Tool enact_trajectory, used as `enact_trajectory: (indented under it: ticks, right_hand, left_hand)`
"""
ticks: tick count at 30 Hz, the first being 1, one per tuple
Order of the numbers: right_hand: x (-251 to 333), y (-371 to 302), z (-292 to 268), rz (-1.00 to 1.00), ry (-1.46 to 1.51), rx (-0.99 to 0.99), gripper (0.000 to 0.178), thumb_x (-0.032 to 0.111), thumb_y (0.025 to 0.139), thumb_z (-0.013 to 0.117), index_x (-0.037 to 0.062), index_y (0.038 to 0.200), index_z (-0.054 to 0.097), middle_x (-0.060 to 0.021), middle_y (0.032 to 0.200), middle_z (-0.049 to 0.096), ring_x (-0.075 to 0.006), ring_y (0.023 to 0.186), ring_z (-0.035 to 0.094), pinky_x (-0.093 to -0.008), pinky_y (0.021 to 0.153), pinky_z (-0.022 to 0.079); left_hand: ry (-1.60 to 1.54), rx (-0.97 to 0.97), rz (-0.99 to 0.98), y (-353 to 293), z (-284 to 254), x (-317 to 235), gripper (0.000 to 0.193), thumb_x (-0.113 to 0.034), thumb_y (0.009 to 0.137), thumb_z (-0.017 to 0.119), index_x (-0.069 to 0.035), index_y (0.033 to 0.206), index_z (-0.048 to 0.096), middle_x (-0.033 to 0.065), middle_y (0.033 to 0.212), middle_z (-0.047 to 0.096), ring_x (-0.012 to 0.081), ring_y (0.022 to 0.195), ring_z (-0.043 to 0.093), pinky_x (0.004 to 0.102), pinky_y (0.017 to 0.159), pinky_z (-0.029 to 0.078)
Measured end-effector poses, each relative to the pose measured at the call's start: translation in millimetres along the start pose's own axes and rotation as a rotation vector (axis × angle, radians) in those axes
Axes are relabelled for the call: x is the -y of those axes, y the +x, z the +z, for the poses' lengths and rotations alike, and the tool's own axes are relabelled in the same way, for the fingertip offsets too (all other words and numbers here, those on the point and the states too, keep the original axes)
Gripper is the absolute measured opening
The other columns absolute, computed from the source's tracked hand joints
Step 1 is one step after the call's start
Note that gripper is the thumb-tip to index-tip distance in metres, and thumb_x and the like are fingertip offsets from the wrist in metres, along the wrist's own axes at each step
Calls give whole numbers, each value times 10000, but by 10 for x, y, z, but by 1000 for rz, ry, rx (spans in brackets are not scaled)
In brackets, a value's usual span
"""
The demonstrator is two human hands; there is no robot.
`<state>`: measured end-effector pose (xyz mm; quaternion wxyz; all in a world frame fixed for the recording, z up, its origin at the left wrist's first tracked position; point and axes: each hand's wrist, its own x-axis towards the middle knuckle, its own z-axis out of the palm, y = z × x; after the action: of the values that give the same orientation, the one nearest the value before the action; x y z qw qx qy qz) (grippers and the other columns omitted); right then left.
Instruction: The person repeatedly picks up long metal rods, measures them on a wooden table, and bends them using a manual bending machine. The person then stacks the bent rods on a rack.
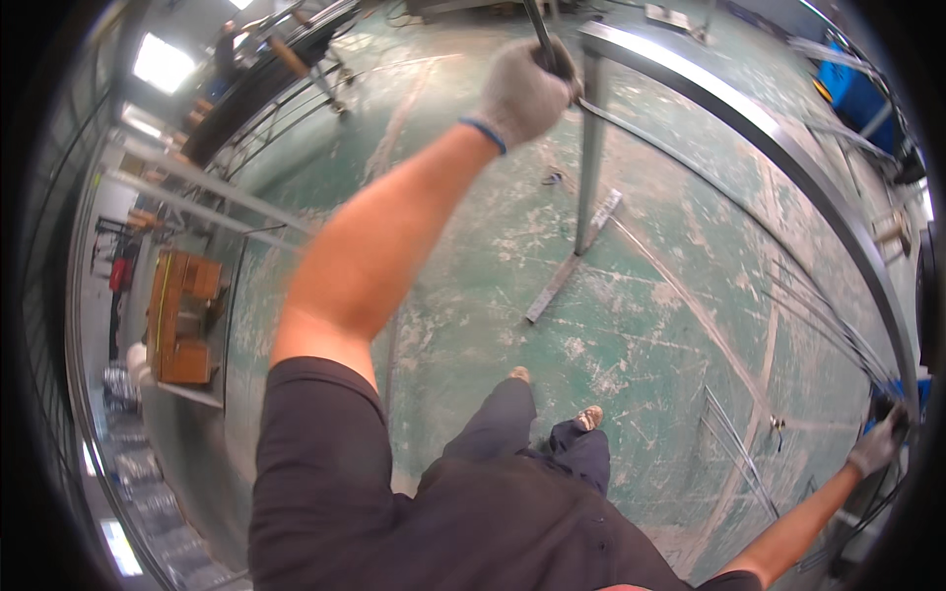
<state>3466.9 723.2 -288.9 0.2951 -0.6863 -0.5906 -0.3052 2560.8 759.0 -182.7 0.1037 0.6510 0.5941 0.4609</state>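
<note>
My left hand (532,97), in a pale knit glove with a blue cuff, is closed around a thin dark bar (538,28). This hand sits beside the corner of a metal frame made of shiny square tube (724,91). An upright leg (589,172) drops from that corner to a flat foot bar (554,288) on the floor. Far to the right, my right hand (875,445), gloved too, is closed at the frame's near right end. Something dark is in or against its fingers, too small to make out. Dark cables (880,502) hang just below it.
Thin metal rods (734,448) lie low at the right. Brown wooden cabinets (182,315) stand at the left, and a wheeled metal rack (286,94) at the upper left. Blue equipment (855,94) is at the upper right. Worn green floor (463,256) stretches around my feet.
</note>
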Motion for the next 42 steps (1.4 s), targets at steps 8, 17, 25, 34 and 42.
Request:
enact_trajectory:
  ticks: [8,17,25,34,42]
  right_hand:
    - [3078,-931,-825,569,918,52,334,269,1099,630,-29,1249,652,-162,1046,745,-223,926,733,-350,882,593]
    - [6015,-937,-472,543,1087,213,307,296,1085,651,10,1189,612,-118,935,713,-213,855,710,-347,849,588]
    - [8374,-419,-106,483,1080,293,352,309,1109,606,-8,1264,600,-90,912,684,-188,828,699,-316,763,600]
    - [11221,372,1992,361,1390,518,283,239,1081,659,10,1244,627,-99,937,714,-184,821,699,-327,744,609]
    - [14254,1026,3214,124,1698,801,158,110,1060,666,6,1179,664,-95,939,721,-196,839,691,-365,809,600]
  left_hand:
    - [89,-116,-171,-884,-1592,802,133,-12,807,780,-20,882,671,92,747,693,163,730,668,326,698,545]
    - [247,-336,-346,-671,-3514,2546,125,19,792,752,-23,871,665,73,743,673,155,709,652,316,694,530]
    - [482,-545,-649,-203,-4516,4023,156,-38,772,758,-43,895,662,124,815,703,300,809,708,404,762,563]
    - [529,-812,-797,241,-5610,5585,120,-72,756,764,-65,822,664,123,745,686,311,752,703,410,698,546]
    - [656,-902,-1034,178,-6713,6453,109,-114,829,714,-40,904,683,182,829,713,364,832,723,444,738,551]
